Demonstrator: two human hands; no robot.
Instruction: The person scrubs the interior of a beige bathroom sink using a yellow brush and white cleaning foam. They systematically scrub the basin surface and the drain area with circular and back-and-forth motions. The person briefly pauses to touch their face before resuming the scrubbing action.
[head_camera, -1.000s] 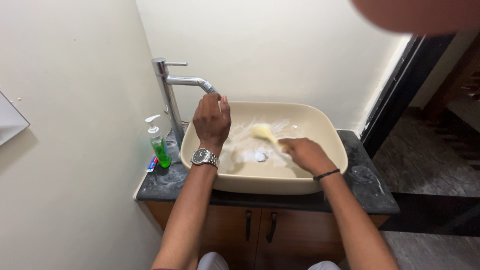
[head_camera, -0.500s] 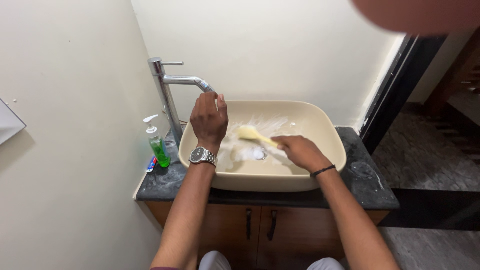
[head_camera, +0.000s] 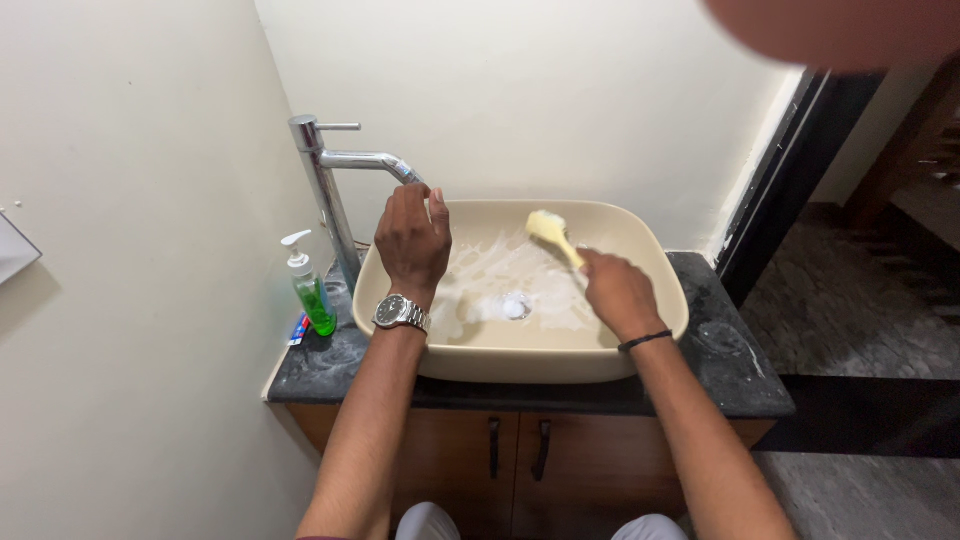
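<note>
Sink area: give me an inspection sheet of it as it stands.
Surface: dark stone counter, wet-looking.
Job's things: beige basin smeared with white foam; yellow brush against its back wall.
Clutter: green soap bottle left of the basin.
Grippers: left hand at the tap spout; right hand grips the brush handle.
Cables: nothing seen.
Surroundings: cream walls, wooden cabinet, dark door frame on the right.

Tap (head_camera: 340, 170) and soap bottle (head_camera: 309, 286) leftward
</note>
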